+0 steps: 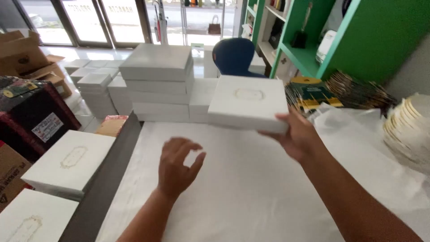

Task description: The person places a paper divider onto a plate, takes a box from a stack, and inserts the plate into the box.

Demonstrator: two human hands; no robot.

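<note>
Now white box (247, 102) in right hand (298, 136)

Open white surface (251, 188) ahead of my hands, room to move. Stacked white boxes (156, 85) wall the far edge, paper pile (407, 130) crowds right, dark ledge (107, 175) bounds left.

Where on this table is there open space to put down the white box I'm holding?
The white paper sheet is bare between left hand and right hand, which holds the white box. Crowded: stacked boxes behind, round card pile right.
</note>
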